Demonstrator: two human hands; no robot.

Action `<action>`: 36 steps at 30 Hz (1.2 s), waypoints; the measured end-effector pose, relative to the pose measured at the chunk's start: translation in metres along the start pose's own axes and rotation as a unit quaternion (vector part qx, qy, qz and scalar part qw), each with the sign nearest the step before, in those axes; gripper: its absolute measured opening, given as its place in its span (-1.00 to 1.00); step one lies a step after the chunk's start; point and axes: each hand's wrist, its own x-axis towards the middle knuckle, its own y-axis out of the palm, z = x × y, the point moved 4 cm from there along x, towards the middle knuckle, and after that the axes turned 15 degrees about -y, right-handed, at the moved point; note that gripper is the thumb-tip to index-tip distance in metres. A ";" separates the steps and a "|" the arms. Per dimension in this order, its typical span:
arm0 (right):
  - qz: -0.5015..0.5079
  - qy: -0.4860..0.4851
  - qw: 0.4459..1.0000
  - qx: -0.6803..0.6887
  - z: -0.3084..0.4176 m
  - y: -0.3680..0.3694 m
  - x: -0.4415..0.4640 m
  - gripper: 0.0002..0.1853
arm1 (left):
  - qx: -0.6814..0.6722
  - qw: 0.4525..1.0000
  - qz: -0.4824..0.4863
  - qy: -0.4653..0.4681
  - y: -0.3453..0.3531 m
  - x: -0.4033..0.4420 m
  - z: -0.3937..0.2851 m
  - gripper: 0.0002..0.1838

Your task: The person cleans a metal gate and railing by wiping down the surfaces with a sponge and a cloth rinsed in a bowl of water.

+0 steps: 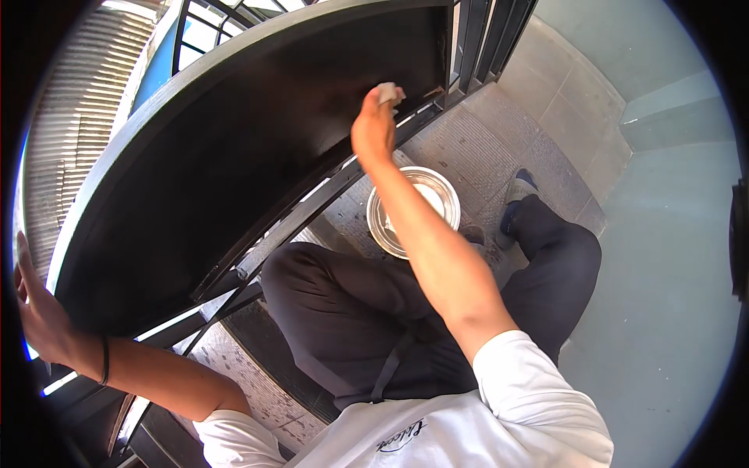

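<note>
My right hand (373,132) is closed around a bunched white cloth (389,93). It presses the cloth against the lower right part of a dark, glossy panel (226,156) with a curved, pale edge. At the far left, my left hand (43,324) is beside the panel's outer edge with its fingers stretched out; whether it touches the edge is hard to see. Below my right forearm a round metal basin (455,204) stands on the floor, with something whitish inside. My forearm covers part of the basin.
Black metal railing bars (477,47) rise beside the panel. A lower rail (312,207) runs under it. My bent knees are close to the basin on the tiled steps (468,136). A pale wall (663,257) stands on the right, and a corrugated roof (86,101) lies beyond the railing.
</note>
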 end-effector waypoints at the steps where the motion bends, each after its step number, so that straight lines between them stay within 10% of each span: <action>1: 0.015 -0.052 0.998 -0.019 0.012 0.014 -0.028 -0.23 | -0.001 1.000 -0.002 -0.004 0.000 0.001 -0.001 -0.41; 4: 0.047 -0.223 0.972 -0.049 0.042 0.038 -0.115 -0.38 | 0.000 1.000 -0.006 -0.012 -0.002 -0.002 -0.005 -0.41; 7: 0.167 -0.040 0.978 0.118 0.057 0.008 -0.139 -0.50 | 0.003 1.000 -0.022 -0.023 -0.009 -0.009 -0.016 -0.40; 12: -0.013 0.162 0.974 0.156 0.000 -0.085 -0.128 -0.54 | 0.012 0.998 -0.043 -0.038 -0.022 -0.017 -0.050 -0.40; 14: -0.034 0.151 0.987 0.053 -0.063 -0.135 -0.117 -0.50 | 0.154 0.949 0.025 -0.273 -0.013 0.008 -0.035 -0.42; 15: -0.011 0.132 0.990 -0.039 -0.087 -0.159 -0.111 -0.50 | 0.002 0.997 -0.072 -0.025 -0.026 -0.032 -0.057 -0.43; 20: 0.085 0.179 0.927 -0.318 -0.093 -0.169 -0.125 -0.48 | 0.012 0.996 -0.076 -0.034 -0.025 -0.041 -0.069 -0.44; 22: 0.306 0.299 0.778 -0.460 -0.080 -0.143 -0.141 -0.40 | 0.110 0.990 -0.068 -0.052 -0.026 -0.046 -0.081 -0.46; 23: 0.224 0.158 0.783 -0.558 -0.088 -0.137 -0.149 -0.38 | 0.113 0.990 -0.067 -0.054 -0.023 -0.035 -0.066 -0.46; 25: 0.209 0.137 0.837 -0.487 -0.104 -0.122 -0.153 -0.36 | 0.096 0.970 -0.110 0.195 -0.018 -0.024 -0.052 -0.46; 28: 0.158 0.148 0.897 -0.385 -0.166 -0.114 -0.153 -0.27 | 0.033 0.991 -0.084 0.096 -0.023 -0.037 -0.060 -0.46; 31: 0.133 0.267 0.837 -0.459 -0.174 -0.101 -0.145 0.03 | 0.041 0.962 -0.110 0.247 -0.019 -0.020 -0.048 -0.48; 34: 0.175 0.372 0.772 -0.485 -0.172 -0.089 -0.131 0.26 | -0.022 0.994 0.086 0.069 -0.035 -0.019 -0.052 -0.50; 36: 0.139 0.426 0.743 -0.498 -0.186 -0.089 -0.130 0.23 | 0.046 0.988 0.005 0.146 -0.024 -0.010 -0.042 -0.50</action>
